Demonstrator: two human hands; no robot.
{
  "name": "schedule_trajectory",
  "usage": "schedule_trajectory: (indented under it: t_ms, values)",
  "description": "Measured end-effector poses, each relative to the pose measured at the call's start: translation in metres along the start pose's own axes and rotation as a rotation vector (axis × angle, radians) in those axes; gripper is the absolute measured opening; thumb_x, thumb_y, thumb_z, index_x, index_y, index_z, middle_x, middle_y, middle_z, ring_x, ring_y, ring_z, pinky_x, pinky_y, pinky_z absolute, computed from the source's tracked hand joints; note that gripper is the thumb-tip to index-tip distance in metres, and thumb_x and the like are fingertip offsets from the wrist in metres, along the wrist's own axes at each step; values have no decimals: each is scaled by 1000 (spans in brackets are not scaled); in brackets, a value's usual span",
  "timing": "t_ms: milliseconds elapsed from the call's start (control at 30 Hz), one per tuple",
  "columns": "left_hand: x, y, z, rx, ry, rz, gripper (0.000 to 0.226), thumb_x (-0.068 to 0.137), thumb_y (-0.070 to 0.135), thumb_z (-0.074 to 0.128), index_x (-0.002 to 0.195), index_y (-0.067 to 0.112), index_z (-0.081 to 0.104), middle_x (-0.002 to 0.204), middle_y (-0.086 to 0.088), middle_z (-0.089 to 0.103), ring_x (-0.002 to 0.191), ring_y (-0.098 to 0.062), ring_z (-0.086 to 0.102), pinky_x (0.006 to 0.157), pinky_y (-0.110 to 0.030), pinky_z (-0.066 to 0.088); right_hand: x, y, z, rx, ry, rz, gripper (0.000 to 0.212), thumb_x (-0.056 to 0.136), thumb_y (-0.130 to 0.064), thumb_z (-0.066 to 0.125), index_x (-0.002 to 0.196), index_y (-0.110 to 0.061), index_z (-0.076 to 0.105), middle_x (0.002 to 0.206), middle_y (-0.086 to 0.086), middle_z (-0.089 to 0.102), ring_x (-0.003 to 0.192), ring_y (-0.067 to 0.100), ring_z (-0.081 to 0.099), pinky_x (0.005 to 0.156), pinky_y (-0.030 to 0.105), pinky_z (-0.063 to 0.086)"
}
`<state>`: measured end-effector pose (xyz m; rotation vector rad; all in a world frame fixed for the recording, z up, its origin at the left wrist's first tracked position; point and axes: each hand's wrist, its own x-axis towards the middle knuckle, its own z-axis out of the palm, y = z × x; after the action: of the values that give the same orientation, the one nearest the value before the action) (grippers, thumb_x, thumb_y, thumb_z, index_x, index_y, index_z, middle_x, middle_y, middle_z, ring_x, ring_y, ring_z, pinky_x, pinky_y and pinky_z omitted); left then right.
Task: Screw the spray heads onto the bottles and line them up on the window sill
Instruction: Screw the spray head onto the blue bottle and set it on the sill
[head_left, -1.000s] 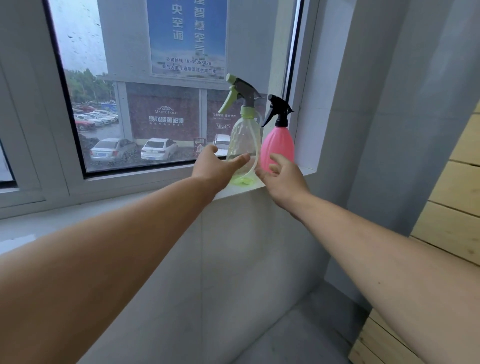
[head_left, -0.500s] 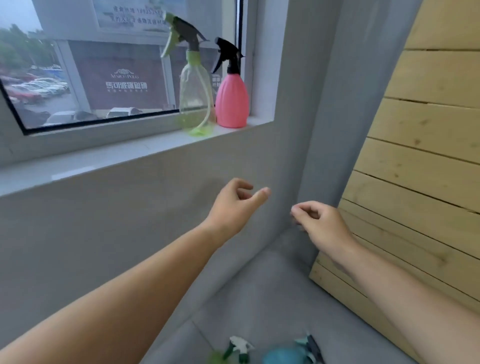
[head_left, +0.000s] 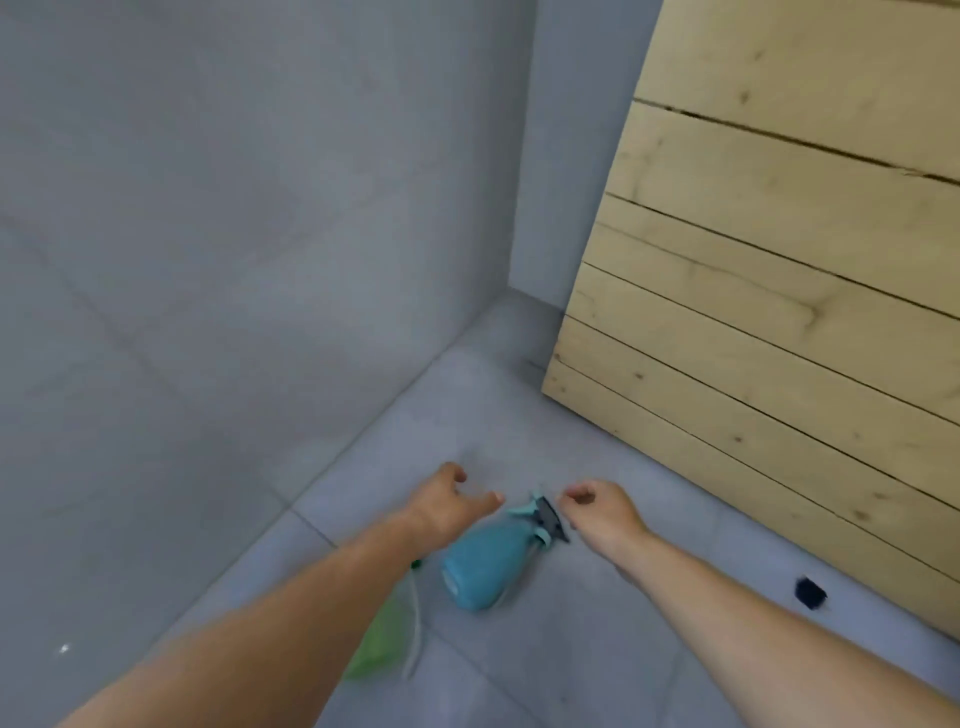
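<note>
Neither grip holds anything: left hand (head_left: 445, 505) hovers with fingers spread, right hand (head_left: 602, 512) with fingers loosely curled. Between and just below them a blue plastic spray bottle (head_left: 485, 564) with a teal-and-grey trigger head (head_left: 543, 517) lies on its side on the grey tiled floor (head_left: 571, 649). Left of the bottle, a green translucent bottle (head_left: 382, 642) shows partly under the left forearm.

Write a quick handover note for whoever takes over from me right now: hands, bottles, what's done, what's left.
Left hand: open, empty, above the floor.
Right hand: loosely curled, empty, near the spray head.
Blue bottle: on its side on the floor, head seemingly attached.
Green bottle: on the floor, partly hidden by the left arm.
Sill: out of view, so finished work can't be confirmed.
Left: pick up both, tighten heads, stand them on the sill.
</note>
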<state>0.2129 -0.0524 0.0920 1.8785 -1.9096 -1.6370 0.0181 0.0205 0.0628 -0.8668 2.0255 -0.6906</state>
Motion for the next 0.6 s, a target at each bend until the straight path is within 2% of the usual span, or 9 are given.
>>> schedule_trajectory:
  t_ms: [133,267,400,500,600]
  values:
    - [32,-30,30,104,-39,-56,79,86,54,73,147,13,44,148,-14,51,127,-30,58,104,-34,49,36,42,25,-5,5,113,23,85,-27,69,88,-4,74,93,15,75,92,31,69,82,38,52]
    - [54,-46,49,238,-94,-63,85,85,60,70,151,15,39,154,-14,45,136,-30,52,110,-36,45,67,65,44,8,41,213,39,83,-36,70,107,-5,70,110,14,72,103,31,66,90,37,51]
    - [70,-59,63,362,-90,-61,91,79,69,69,148,17,42,149,-11,51,131,-30,56,107,-37,47,89,76,61,-8,74,252,55,77,-44,75,116,-7,65,116,13,70,108,31,65,95,37,50]
    - [75,-66,71,378,-91,-91,86,78,71,68,140,16,48,140,-9,59,125,-29,59,98,-33,47,98,80,69,-78,104,262,48,75,-43,77,108,-10,68,110,11,72,105,30,67,89,32,50]
    - [75,-69,74,304,-75,-124,77,79,67,71,132,14,52,132,-8,64,118,-26,62,91,-31,48,104,80,75,-88,94,275,34,75,-38,78,94,-11,70,94,9,73,91,28,69,73,27,49]
